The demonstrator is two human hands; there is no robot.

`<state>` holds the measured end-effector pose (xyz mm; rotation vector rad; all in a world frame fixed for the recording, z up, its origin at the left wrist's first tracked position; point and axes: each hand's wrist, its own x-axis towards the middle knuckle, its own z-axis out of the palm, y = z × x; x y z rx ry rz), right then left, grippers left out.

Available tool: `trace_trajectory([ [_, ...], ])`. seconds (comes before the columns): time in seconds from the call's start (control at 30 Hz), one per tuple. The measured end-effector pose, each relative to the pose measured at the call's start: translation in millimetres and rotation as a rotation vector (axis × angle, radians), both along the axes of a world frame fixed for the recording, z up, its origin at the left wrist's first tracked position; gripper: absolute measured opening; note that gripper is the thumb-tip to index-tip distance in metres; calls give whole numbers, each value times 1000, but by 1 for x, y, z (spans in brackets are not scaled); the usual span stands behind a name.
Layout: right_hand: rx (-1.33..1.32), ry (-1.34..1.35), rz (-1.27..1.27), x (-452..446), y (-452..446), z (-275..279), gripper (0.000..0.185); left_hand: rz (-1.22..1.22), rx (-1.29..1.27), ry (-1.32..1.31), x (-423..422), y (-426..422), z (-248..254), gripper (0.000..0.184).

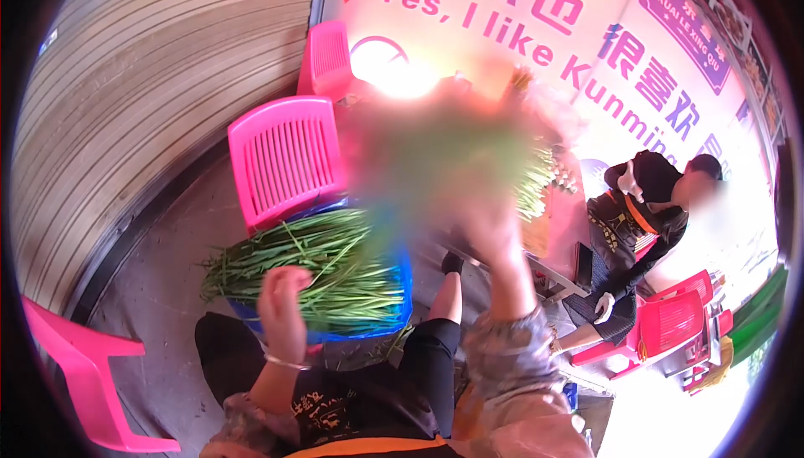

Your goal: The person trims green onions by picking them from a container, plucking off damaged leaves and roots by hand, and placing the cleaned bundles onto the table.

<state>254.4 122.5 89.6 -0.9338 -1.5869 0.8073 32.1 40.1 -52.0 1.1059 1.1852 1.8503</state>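
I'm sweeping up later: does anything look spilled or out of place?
Yes: green scraps lie loose on the floor by the blue bag, so they look dropped. The greens also overhang the bag's left edge. The middle of the view is too blurred to judge.

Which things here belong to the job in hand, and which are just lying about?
Likely in the job:
long green stalks, by the left hand
blue plastic beneath them
pale-ended stalks on the table, near the blurred right hand

Likely just about:
pink chair, far left
red chairs, right
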Motion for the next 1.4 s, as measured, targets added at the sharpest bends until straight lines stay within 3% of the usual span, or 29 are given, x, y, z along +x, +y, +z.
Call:
trace_trajectory([
  [0.03, 126, 8, -38, 14, 22, 12, 12, 123, -34, -10, -11, 1, -7, 18],
  [0.13, 376, 104, -141, 73, 96, 41, 15, 165, -43, -26, -39, -6, -26, 18],
  [0.27, 80, 617, -176, 135, 165, 48, 17, 39, -136, -93, -45, -16, -74, 19],
  [0.4, 128, 255, -178, 246, 248, -31, 21, -78, -323, -47, -23, -37, -121, 23],
  [0.47, -69, 276, -323, 271, 257, -62, 22, -129, -397, -9, -12, -48, -143, 24],
  [0.5, -320, 361, -509, 267, 243, -63, 23, -168, -427, 45, -9, -52, -152, 25],
  [0.57, -251, 499, -805, 239, 207, -69, 29, -250, -480, 106, -6, -59, -167, 23],
  [0.63, -5, 499, -839, 243, 194, -108, 37, -351, -519, 168, -5, -65, -183, 23],
  [0.7, 174, 283, -913, 230, 164, -144, 36, -420, -537, 210, -4, -71, -193, 19],
  [0.73, 418, -33, -1017, 227, 154, -179, 30, -459, -532, 224, -3, -74, -199, 18],
  [0.77, 97, 221, -817, 184, 106, -172, 22, -497, -523, 238, -1, -75, -206, 18],
  [0.83, -79, 213, -593, 144, 56, -228, 17, -565, -561, 375, -3, -81, -224, 18],
  [0.87, 104, 37, -574, 129, 35, -275, 16, -595, -559, 524, -6, -84, -236, 19],
  [0.9, -4, 99, -563, 106, 6, -320, 14, -636, -542, 679, -7, -83, -247, 21],
  [0.97, -20, -411, -563, 71, -57, -380, 12, -787, -639, 830, -13, -82, -256, 25],
  [1.0, -236, -395, -499, 55, -81, -422, 13, -823, -597, 850, -13, -81, -255, 27],
  [1.07, -277, -504, -414, 39, -120, -416, 22, -859, -547, 874, -17, -86, -254, 32],
  [1.2, -132, -874, -610, 57, -96, -395, 36, -782, -424, 865, -23, -87, -269, 27],
  [1.27, -327, -940, -607, 79, -79, -400, 45, -762, -402, 871, -22, -87, -270, 24],
  [1.3, -515, -944, -555, 87, -74, -386, 45, -757, -388, 871, -22, -88, -268, 22],
  [1.4, -579, -1119, -406, 105, -57, -390, 30, -725, -345, 867, -21, -87, -260, 20],
])
